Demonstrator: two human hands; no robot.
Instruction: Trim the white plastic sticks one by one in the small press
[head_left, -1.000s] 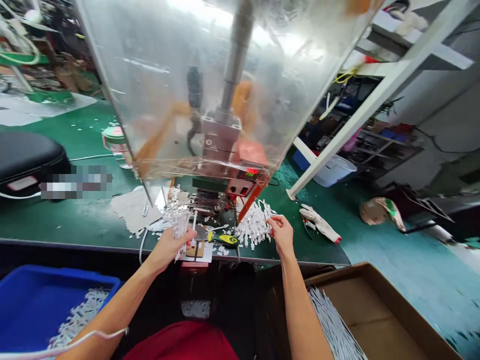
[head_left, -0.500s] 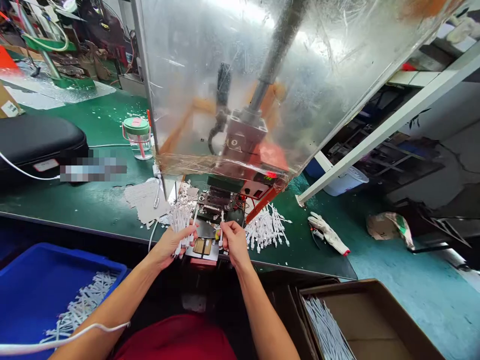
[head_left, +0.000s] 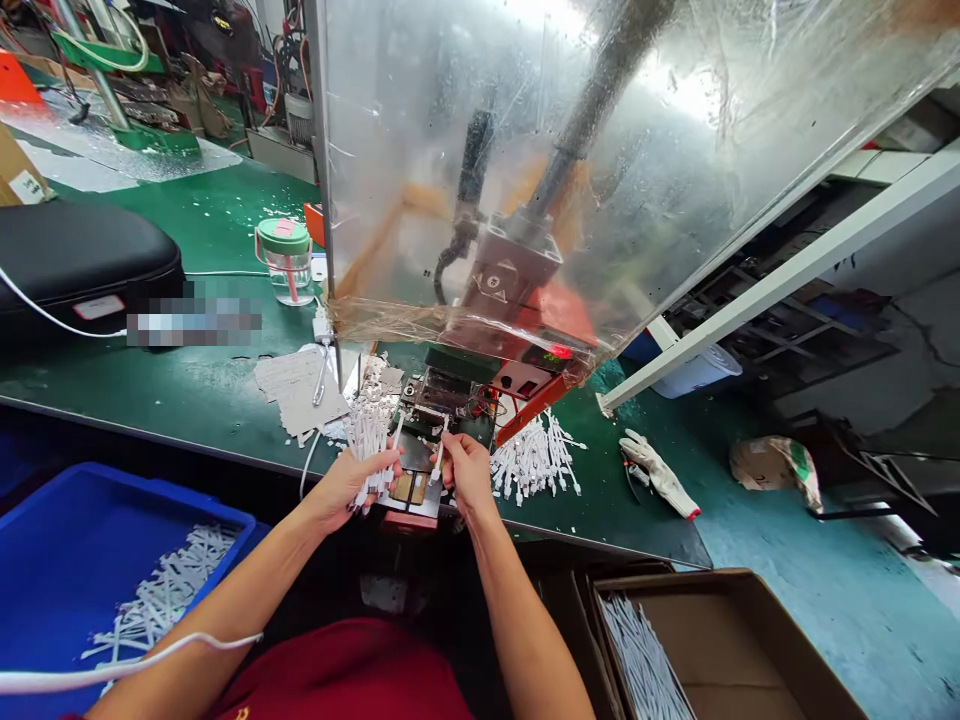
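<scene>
My left hand (head_left: 346,485) is closed around a bundle of thin white strips (head_left: 367,437) at the front edge of the green bench. My right hand (head_left: 463,470) pinches a single white strip (head_left: 439,455) and holds it upright over the small fixture plate (head_left: 409,487) at the foot of the press machine (head_left: 491,330). A pile of the same white strips (head_left: 534,460) lies just right of my right hand.
A clear plastic guard (head_left: 570,150) hangs over the press. On the bench are a black case (head_left: 75,265), a green-lidded cup (head_left: 285,258), papers (head_left: 296,390) and a white glove (head_left: 660,475). A blue bin (head_left: 67,545) with strips stands lower left, a cardboard box (head_left: 750,640) lower right.
My right hand left the strip pile on the right and came to the fixture with one strip pinched. The left hand kept its bundle. The view shifted left.
</scene>
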